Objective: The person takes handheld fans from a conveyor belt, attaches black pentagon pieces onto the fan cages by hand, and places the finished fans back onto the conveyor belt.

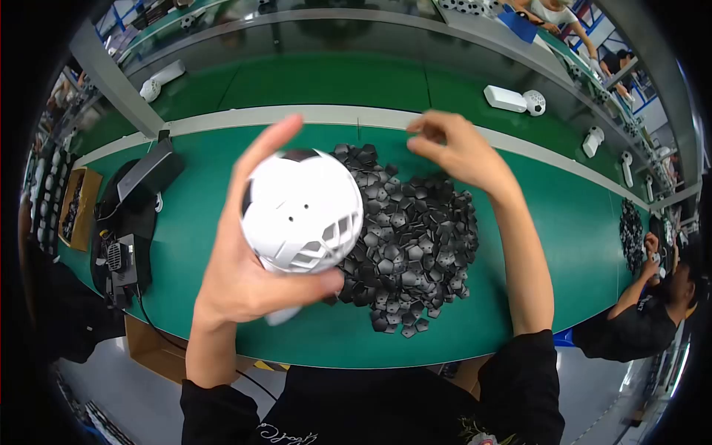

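Note:
My left hand (248, 285) is wrapped round a white soccer-ball-patterned plastic shell (304, 208). Two small holes and several slatted openings show on the shell's face, and a black pentagon sits at its top. A white part below the shell is mostly hidden by my hand. Right of the shell lies a heap of black pentagon pieces (415, 245), each with small holes. Over the far side of the heap hovers my right hand (456, 148), its fingers curled and a gap between thumb and index finger; I see nothing between them.
Electronic equipment (130, 256) with a cable and a cardboard box (80, 208) stand at the left. Beyond the bench's pale rail, white ball-headed units (515, 100) lie on a green belt (334, 81). A co-worker (641, 319) sits at the right beside another black heap (630, 233).

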Motion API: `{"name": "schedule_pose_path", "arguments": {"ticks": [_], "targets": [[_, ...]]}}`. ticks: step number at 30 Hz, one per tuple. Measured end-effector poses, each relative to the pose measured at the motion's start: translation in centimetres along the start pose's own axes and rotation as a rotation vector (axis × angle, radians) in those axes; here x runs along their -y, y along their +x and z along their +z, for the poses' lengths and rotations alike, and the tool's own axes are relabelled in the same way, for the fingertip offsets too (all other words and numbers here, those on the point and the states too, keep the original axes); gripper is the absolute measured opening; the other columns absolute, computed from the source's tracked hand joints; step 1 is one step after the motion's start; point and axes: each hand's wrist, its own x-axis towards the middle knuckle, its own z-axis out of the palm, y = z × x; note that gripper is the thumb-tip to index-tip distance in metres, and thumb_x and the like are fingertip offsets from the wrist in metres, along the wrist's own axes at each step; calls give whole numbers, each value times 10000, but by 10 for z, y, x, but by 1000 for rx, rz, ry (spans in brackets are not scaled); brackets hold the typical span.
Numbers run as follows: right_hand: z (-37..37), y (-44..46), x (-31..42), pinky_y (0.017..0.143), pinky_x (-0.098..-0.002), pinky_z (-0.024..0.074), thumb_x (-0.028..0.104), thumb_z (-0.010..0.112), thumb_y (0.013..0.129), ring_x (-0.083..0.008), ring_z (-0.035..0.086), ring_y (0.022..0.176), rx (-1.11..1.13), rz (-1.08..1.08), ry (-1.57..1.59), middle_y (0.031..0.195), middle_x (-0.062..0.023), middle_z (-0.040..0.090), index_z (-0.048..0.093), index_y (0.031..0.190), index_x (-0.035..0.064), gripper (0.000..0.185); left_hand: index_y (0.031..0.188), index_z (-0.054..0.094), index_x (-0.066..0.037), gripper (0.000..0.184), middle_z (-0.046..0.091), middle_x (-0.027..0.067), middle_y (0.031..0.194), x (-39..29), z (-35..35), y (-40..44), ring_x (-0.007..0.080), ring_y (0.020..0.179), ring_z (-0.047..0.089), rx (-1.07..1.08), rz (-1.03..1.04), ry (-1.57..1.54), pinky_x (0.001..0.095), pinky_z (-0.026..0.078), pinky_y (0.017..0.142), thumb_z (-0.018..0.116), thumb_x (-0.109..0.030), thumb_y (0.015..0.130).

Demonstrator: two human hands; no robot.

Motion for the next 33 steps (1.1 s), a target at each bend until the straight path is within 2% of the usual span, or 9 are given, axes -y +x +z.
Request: {"name": "schedule_pose_path", "arguments": {"ticks": [3,7,12,15,17,22,26,31,33], "targets": [[21,-7,-15,678,-260,459,169,675,778,-114,570,741,208,274,-2,759,-73,624,640,871,-16,210,1356,237,-33,1026,544,215,1115,10,-3,-4,245,806,645,273,-333,-592,347,576,621,798,-376,568],[37,-10,-16,664,-259,463,123,666,771,-112,566,699,131,235,-198,738,-64,627,636,835,-36,174,1334,269,-45,959,555,227,1085,22,11,-5,244,784,645,343,-458,-558,359,579,635,779,-423,616],[38,-11,16,669,-260,472,87,658,761,-149,598,704,113,155,75,765,-76,643,638,853,-37,155,1306,315,-54,804,558,207,1091,37,18,-6,244,823,640,276,-552,-656,375,571,653,650,-523,746],[52,-23,55,681,-272,490,68,667,735,-194,629,739,-69,-109,340,784,-91,648,648,867,-17,158,1257,398,-27,582,580,145,1040,41,14,-3,211,831,639,237,-627,-830,336,561,655,503,-456,878],[64,-25,63,680,-295,507,73,686,700,-227,640,764,-184,-635,36,812,-107,651,659,885,6,199,1254,403,-26,562,583,138,1026,40,15,-3,206,825,638,183,-635,-825,336,561,651,482,-447,890],[71,-25,74,665,-309,515,76,697,676,-229,635,736,-235,-758,-120,789,-93,655,667,863,22,197,1238,424,-22,521,593,119,980,42,15,-2,192,818,634,-26,-606,-729,330,563,630,456,-425,909],[63,-22,68,665,-290,511,101,696,685,-226,634,723,-145,-722,-119,781,-93,649,662,826,14,169,1193,454,-23,479,590,117,977,45,5,0,192,822,631,110,-586,-628,325,563,600,478,-400,899],[25,-1,27,633,-289,474,124,677,728,-212,603,668,92,137,14,724,-118,622,643,819,-26,179,1070,493,-49,362,552,135,1030,57,-4,1,246,907,598,145,-584,-730,376,555,541,520,-339,856],[37,-2,19,625,-292,468,120,677,728,-199,592,659,146,129,-59,714,-111,621,640,819,-30,178,1063,497,-40,349,561,140,1018,55,-3,3,245,892,610,111,-554,-734,370,563,556,513,-318,852]]}}
